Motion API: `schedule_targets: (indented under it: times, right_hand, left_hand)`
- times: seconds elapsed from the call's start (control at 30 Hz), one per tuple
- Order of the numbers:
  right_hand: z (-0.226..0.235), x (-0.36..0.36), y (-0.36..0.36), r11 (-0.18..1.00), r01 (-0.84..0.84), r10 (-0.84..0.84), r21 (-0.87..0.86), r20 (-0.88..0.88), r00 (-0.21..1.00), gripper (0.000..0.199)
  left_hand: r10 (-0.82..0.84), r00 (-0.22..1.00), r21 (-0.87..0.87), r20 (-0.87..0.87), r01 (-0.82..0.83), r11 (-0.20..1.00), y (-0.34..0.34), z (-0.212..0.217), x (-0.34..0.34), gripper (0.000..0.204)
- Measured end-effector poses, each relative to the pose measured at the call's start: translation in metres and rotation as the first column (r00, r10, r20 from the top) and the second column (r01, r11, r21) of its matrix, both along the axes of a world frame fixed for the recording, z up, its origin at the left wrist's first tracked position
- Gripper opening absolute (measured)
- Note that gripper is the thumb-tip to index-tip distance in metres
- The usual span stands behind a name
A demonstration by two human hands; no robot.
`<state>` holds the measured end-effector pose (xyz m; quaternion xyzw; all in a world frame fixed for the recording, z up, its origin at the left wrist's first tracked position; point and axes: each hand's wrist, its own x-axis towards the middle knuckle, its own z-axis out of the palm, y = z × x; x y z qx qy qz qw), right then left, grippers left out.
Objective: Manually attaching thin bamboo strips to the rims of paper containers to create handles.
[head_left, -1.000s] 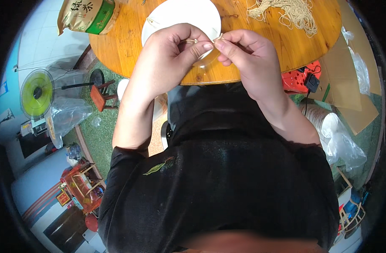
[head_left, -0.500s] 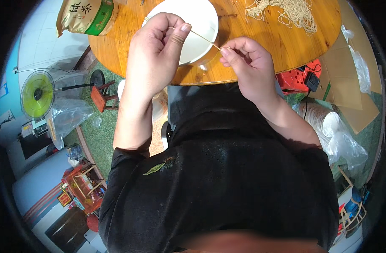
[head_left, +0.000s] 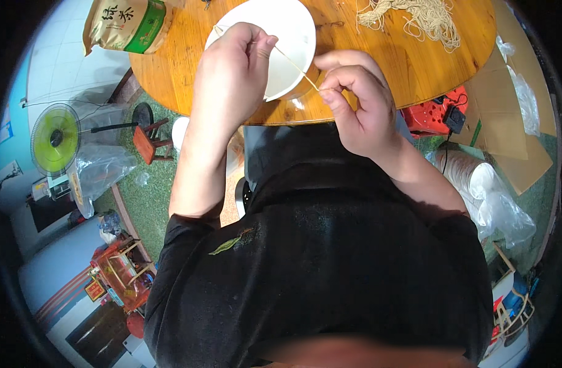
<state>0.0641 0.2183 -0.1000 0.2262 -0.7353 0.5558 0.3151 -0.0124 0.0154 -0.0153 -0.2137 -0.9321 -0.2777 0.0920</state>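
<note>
A thin beige string (head_left: 296,66) runs taut between my two hands, above the near part of a white bowl (head_left: 293,24). My left hand (head_left: 235,67) is closed, pinching the string between thumb and curled forefinger; a short loop of it pokes out past the knuckles on the left. With thumb and forefinger my right hand (head_left: 364,104) grips the other end, slightly lower and nearer to me. To the right on the wooden table (head_left: 379,67) lies a loose heap of similar beige strings (head_left: 428,24).
A tan and green pouch (head_left: 130,24) stands at the table's left edge. On the floor are a green fan (head_left: 55,138), a small wooden stool (head_left: 144,144), a red plastic stool (head_left: 431,119) with a black adapter (head_left: 456,118), cardboard (head_left: 508,122) and a plastic-wrapped white roll (head_left: 477,178).
Both hands have shifted slightly; my right hand has turned and dropped a little, its fingers more spread. The string between the hands slants more steeply now.
</note>
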Motion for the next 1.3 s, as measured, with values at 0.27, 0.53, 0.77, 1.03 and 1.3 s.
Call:
schedule_targets:
  times: [0.27, 0.53, 0.77, 1.03, 1.3]
  right_hand:
    - [0.018, -0.003, -0.011, 0.862, -0.161, 0.341, -0.48, 0.314, 0.886, 0.01]
    - [0.061, -0.008, -0.001, 0.916, -0.013, 0.278, -0.4, 0.612, 0.74, 0.021]
    - [0.086, -0.014, 0.009, 0.958, -0.152, 0.283, -0.242, 0.718, 0.636, 0.022]
    - [0.091, -0.019, 0.034, 0.888, -0.435, 0.389, -0.149, 0.748, 0.538, 0.017]
    - [0.087, -0.011, 0.051, 0.892, -0.387, 0.418, -0.232, 0.749, 0.514, 0.016]
  left_hand:
    - [-0.074, 0.994, 0.004, -0.075, 0.075, 0.997, 0.003, 0.005, 0.006, 0.019]
    - [-0.348, 0.846, 0.204, -0.405, 0.454, 0.867, -0.002, 0.019, 0.005, 0.011]
    - [-0.451, 0.694, 0.176, -0.561, 0.632, 0.754, 0.007, 0.024, -0.005, 0.026]
    - [-0.49, 0.806, 0.105, -0.331, 0.548, 0.83, 0.037, 0.059, 0.003, 0.021]
    - [-0.444, 0.422, 0.043, -0.79, 0.761, 0.647, 0.051, -0.008, -0.033, 0.034]
